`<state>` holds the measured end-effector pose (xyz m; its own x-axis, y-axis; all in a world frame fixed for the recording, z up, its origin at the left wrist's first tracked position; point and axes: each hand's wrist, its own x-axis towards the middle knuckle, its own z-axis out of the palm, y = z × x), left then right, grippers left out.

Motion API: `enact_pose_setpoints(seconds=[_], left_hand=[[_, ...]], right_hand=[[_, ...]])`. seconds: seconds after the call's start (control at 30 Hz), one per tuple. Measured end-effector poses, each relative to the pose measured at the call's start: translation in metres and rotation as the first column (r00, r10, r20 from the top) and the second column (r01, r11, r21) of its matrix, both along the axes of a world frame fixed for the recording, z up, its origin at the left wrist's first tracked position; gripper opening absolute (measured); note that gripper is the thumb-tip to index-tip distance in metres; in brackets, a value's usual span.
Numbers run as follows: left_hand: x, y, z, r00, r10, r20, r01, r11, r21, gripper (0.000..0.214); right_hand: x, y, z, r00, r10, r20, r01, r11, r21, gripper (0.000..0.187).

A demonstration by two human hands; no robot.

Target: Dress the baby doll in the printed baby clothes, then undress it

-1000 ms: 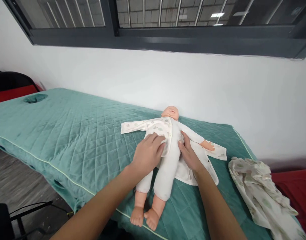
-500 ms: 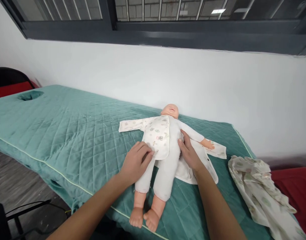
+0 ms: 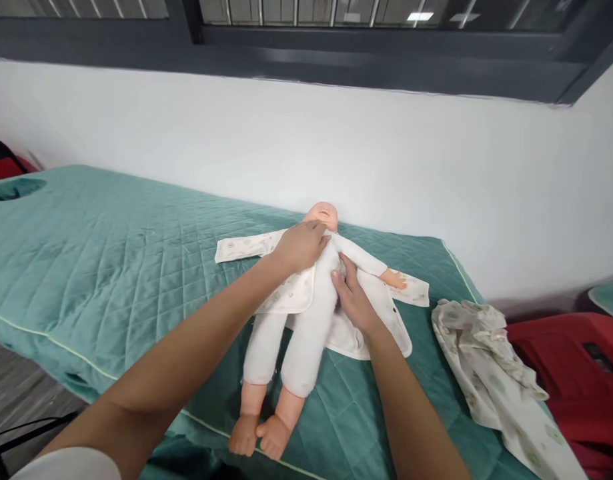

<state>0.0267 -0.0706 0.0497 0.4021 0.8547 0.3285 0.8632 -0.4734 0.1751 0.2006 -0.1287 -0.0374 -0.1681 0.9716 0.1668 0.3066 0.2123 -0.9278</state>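
Observation:
A baby doll point(image 3: 306, 320) in a white body suit lies on its back on the green quilted table point(image 3: 111, 247), head toward the wall. A printed white jacket point(image 3: 291, 293) is spread under it, one flap folded over its chest. My left hand point(image 3: 301, 245) lies flat on the doll's upper chest by the neck, fingers stretched out. My right hand point(image 3: 353, 300) presses on the doll's side at the waist, over the open right flap point(image 3: 381, 320), fingers together.
A crumpled printed cloth point(image 3: 491, 373) lies at the table's right end. Red seats point(image 3: 576, 360) stand to the right and far left. A white wall runs right behind the table under a dark window frame. The table's near edge is below the doll's feet.
My left hand slid from the doll's hip up to its upper chest. My right hand stayed at the doll's side. The view shifted left.

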Motion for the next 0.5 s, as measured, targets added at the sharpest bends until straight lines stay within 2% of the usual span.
enact_pose_setpoints(seconds=[0.07,0.13,0.27,0.33,0.4,0.5], left_hand=[[0.017,0.003,0.008,0.994,-0.006,-0.11,0.015,0.997,0.08,0.03],[0.04,0.004,0.012,0.981,-0.08,-0.178,0.099,0.99,0.102,0.026],[0.096,0.003,0.011,0.898,-0.345,-0.274,0.338,0.938,-0.071,0.028],[0.12,0.004,0.006,0.858,-0.395,-0.329,0.361,0.918,-0.162,0.032],[0.136,0.008,0.001,0.828,-0.41,-0.382,0.359,0.912,-0.2,0.034],[0.144,0.017,-0.006,0.802,-0.426,-0.419,0.367,0.905,-0.215,0.031]], right_hand=[[0.0,0.002,-0.001,1.0,0.004,-0.015,-0.004,1.0,0.002,0.083],[-0.001,0.004,-0.001,0.999,0.016,-0.033,-0.015,0.999,0.03,0.082],[0.0,0.006,0.0,0.999,0.041,-0.003,-0.041,0.998,0.053,0.073],[0.001,0.005,0.001,0.997,0.065,0.031,-0.067,0.996,0.056,0.065],[0.002,0.003,0.003,0.995,0.076,0.056,-0.081,0.993,0.082,0.062],[0.002,0.002,0.005,0.995,0.066,0.078,-0.075,0.991,0.113,0.064]])
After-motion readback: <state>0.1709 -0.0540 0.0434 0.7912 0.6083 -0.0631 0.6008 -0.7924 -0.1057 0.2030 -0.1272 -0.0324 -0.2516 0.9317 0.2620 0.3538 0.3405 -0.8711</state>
